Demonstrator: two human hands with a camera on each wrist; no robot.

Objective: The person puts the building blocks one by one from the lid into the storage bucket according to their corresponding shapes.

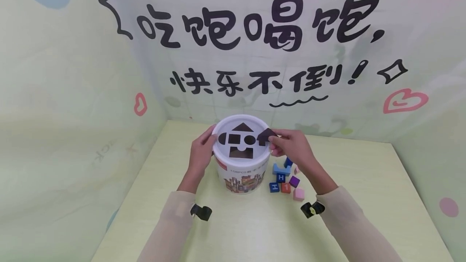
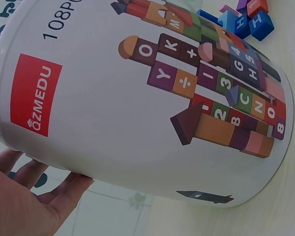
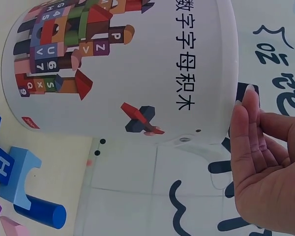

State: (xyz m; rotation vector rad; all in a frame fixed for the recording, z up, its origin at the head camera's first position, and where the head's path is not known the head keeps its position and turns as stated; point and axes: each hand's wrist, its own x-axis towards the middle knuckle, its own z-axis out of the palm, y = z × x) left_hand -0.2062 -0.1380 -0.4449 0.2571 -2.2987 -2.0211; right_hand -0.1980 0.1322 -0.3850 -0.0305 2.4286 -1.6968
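and here's the dark triangular block [image 1: 266, 134], up at the right edge of the lid [image 1: 223, 151], tilted over a hole it partly covers! the right hand [image 1: 293, 145] has it pinched between thumb and fingers, a narrow grip; whether the block touches the lid i cannot tell. from the right wrist, only a dark sliver shows past the fingertips.

across the lid, more cut-outs: a triangle at the far side, a half-round, a square and a circle along the middle, an arched one nearest the person. under it all, the white bucket [image 1: 223, 169] stands upright, a red label and colourful block pictures printed on its wall. on its other side, the left hand [image 1: 201, 151] rests on the rim and wall, fingers spread and only slightly bent, holding no block.

to the bucket's right, a little cluster: a light blue arch [image 1: 281, 169], a blue cylinder [image 3: 42, 211], two blue cubes [image 1: 274, 187] marked h, a red cube [image 1: 286, 188], a purple block [image 1: 294, 181] and a pink cube [image 1: 299, 194]. all of it sits on a pale yellow table [image 1: 225, 233]. beige sleeves [image 1: 169, 217] frame the scene, and behind, a pale wall hanging [image 1: 233, 58] carries bold black characters!
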